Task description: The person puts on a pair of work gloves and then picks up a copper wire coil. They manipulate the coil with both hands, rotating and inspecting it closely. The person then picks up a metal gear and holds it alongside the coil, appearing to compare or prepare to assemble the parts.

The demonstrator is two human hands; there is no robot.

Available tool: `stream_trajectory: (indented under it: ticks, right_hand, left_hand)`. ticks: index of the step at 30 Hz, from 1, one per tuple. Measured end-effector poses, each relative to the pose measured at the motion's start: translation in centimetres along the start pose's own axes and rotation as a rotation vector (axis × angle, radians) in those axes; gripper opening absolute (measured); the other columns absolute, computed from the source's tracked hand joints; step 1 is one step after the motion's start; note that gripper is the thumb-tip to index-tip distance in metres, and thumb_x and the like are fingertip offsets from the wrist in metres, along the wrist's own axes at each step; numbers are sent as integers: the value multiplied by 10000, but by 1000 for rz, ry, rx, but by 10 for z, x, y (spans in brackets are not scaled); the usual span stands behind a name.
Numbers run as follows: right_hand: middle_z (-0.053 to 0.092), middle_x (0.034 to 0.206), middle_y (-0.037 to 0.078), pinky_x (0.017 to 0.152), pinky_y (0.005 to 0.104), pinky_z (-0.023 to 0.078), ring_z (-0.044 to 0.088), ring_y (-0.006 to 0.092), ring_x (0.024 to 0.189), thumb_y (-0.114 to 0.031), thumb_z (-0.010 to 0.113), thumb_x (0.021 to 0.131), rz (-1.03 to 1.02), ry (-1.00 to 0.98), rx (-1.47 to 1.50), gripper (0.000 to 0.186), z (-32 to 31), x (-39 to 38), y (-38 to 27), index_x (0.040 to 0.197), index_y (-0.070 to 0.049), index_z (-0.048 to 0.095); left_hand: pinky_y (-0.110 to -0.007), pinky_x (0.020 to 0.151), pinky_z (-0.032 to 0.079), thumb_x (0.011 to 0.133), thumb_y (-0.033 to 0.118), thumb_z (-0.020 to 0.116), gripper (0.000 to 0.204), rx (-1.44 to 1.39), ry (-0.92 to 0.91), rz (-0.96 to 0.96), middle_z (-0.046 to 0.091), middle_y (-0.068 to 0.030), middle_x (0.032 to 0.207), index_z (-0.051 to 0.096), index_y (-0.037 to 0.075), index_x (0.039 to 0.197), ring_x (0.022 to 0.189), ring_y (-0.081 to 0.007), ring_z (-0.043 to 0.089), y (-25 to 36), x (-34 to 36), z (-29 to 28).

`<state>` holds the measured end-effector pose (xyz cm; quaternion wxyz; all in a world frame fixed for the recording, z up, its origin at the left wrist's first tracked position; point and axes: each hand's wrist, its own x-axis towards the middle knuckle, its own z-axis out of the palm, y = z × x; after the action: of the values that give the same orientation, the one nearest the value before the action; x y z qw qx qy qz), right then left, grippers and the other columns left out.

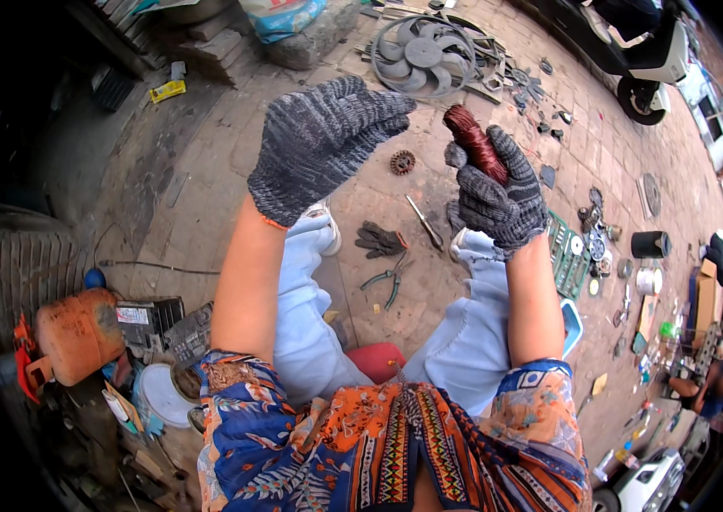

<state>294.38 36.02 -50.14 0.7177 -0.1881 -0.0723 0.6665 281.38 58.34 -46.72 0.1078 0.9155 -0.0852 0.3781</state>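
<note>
A bundle of reddish-brown copper wire [474, 145] is wrapped in the fingers of my right hand [502, 192], its upper end sticking out past the thumb. To the left, my left hand [323, 141] is raised at about the same height, fingers pressed together and pointing toward the bundle. Whatever those fingers pinch, if anything, is too fine or hidden to make out. Both hands wear dark grey knitted gloves. Below them on the ground lie a small round toothed part [402, 162], a knife [425, 224], a spare grey glove [380, 241] and green-handled pliers [388, 280].
A fan [423, 55] with a ring rim lies ahead among scrap pieces. On the left are an orange canister [80, 335] and a white-lidded bucket [165, 395]. A green tool case [568, 256] and metal parts spread on the right, with a parked scooter [634, 51] beyond.
</note>
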Motion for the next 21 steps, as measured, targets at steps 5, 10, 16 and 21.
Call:
stream_trajectory:
  ticks: [5, 10, 16, 21]
  right_hand:
    - [613, 1018, 96, 522, 209, 454, 560, 85, 655, -17, 650, 798, -359, 156, -216, 584, -8, -13, 17, 1305, -140, 388]
    - [579, 640, 45, 366, 228, 366, 483, 109, 426, -367, 517, 891, -149, -21, -57, 393, 10, -1, 8, 1120, -53, 460]
    - [457, 452, -2, 283, 265, 278, 376, 138, 292, -473, 405, 904, -69, -98, 115, 437, 11, 3, 7, 990, -49, 470]
    - [436, 434, -1, 279, 269, 268, 352, 127, 284, -457, 390, 914, -101, -81, 113, 431, 17, 2, 9, 976, -36, 457]
  left_hand:
    - [-301, 585, 463, 730, 195, 687, 290, 92, 51, 22, 668, 0, 881, 686, 213, 1020, 706, -190, 600, 7, 2, 3]
    - [-320, 539, 429, 719, 177, 687, 341, 104, 104, 25, 655, 0, 826, 670, 221, 1057, 633, -203, 560, 12, 2, 1]
    - [-326, 490, 393, 712, 147, 648, 380, 88, 204, 34, 590, -7, 705, 658, 227, 1084, 553, -204, 510, 12, 1, 7]
    - [-334, 446, 347, 712, 159, 638, 400, 157, 225, 76, 440, -5, 575, 645, 256, 1099, 497, -191, 447, 19, 3, 8]
